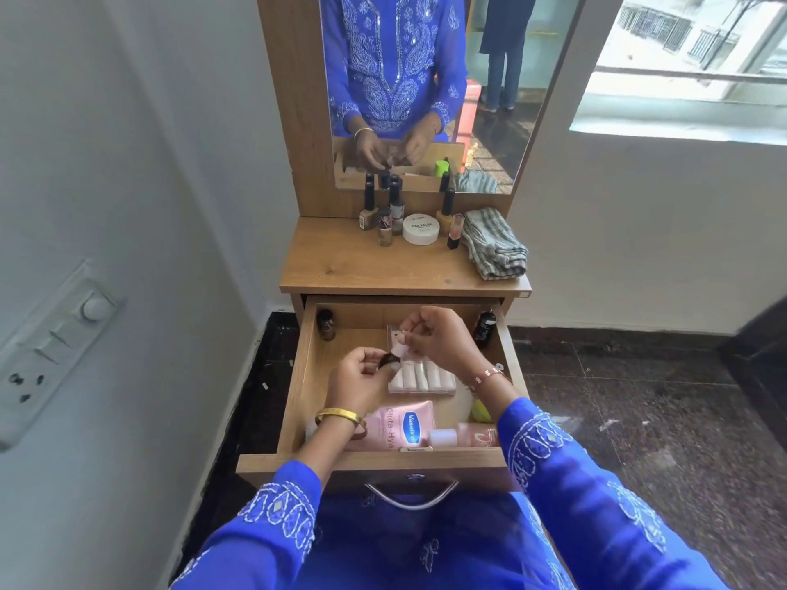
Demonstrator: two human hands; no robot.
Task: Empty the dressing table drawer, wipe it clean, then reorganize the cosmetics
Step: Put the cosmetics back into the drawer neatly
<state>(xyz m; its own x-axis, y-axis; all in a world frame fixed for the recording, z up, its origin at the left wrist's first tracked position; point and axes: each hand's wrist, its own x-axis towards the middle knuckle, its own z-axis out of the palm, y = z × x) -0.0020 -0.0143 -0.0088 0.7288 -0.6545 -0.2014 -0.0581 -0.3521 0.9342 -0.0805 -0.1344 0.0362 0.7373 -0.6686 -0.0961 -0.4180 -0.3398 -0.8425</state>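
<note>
The wooden drawer [294,389] of the dressing table stands pulled out. Above it my left hand [362,381] pinches a small dark bottle [388,359]. My right hand [438,338] pinches a small pale pink bottle [399,347] right beside the dark one. Under my hands lies a clear pack of white tubes [421,379]. A pink Vaseline tube [402,425] and a pink bottle with a white cap [464,436] lie at the drawer's front. One dark bottle [326,325] stands in the back left corner, and a black bottle [484,327] stands in the back right.
On the tabletop [362,266] stand several nail polish bottles [385,215], a white round jar [420,228], a lipstick [455,232] and a folded grey checked cloth [494,244]. A mirror [489,78] rises behind. A white wall with a switchboard [51,347] is left; dark floor is right.
</note>
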